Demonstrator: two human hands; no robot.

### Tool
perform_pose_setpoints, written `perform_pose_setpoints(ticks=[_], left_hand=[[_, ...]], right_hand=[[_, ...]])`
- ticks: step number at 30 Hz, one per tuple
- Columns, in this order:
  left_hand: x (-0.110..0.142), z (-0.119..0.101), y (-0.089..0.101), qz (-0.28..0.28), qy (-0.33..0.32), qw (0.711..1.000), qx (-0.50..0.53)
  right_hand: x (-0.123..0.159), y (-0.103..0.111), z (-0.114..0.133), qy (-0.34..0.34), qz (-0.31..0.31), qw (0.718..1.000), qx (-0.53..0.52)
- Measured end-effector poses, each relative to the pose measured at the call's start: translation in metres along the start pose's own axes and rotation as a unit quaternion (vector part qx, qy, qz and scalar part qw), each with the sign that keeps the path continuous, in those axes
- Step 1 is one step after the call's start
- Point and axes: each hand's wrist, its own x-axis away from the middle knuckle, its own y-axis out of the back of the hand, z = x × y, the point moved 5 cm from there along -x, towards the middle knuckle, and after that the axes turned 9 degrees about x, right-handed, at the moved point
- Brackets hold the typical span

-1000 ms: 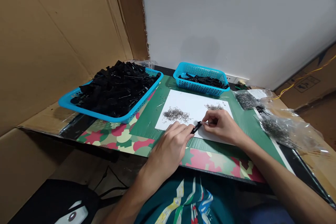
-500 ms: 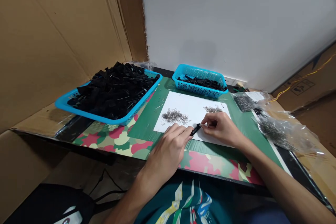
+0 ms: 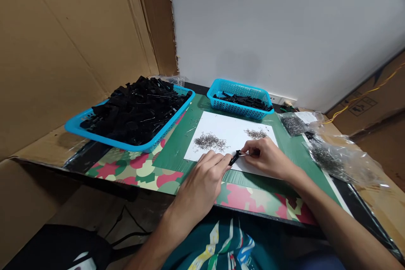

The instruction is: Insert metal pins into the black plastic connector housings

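Observation:
Between the fingertips of my left hand (image 3: pixel 209 174) is a small black piece (image 3: pixel 235 158), slanting up to the right over the near edge of a white sheet (image 3: pixel 221 120). My right hand (image 3: pixel 264 156) is closed in a pinch on a thin light-coloured metal rod (image 3: pixel 243 155), whose tip meets the upper end of the black piece. What is inside the right fist is hidden. Just beyond my left hand lies a pile of tiny bent metal wires (image 3: pixel 209 141). A smaller pile of metal bits (image 3: pixel 255 134) sits beyond my right hand.
A large blue basket (image 3: pixel 147 147) heaped with black pieces stands at left. Behind the sheet is a smaller blue basket (image 3: pixel 242 112) with more black pieces. Plastic bags of metal bits (image 3: pixel 294 124) lie at right. Cardboard (image 3: pixel 79 29) walls the left side.
Both hands stay almost in place, still holding the black piece and the rod. The right fingers have shifted slightly, and the rod's tip sits a little lower against the piece.

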Motion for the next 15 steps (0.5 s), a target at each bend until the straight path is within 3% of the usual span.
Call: perform_pose_setpoints(ticks=[5, 12, 15], left_hand=[[0.001, 0.002, -0.001, -0.011, -0.003, 1.0, -0.005], [0.001, 0.004, -0.001, -0.006, -0.004, 1.0, -0.01], [0.001, 0.004, -0.001, -0.009, -0.008, 1.0, -0.015]], right_hand=[[0.0, 0.008, -0.005, 0.001, 0.008, 1.0, 0.013], [-0.003, 0.029, -0.008, 0.043, -0.152, 0.987, -0.005], [-0.004, 0.026, -0.01, -0.005, -0.207, 0.973, -0.103]])
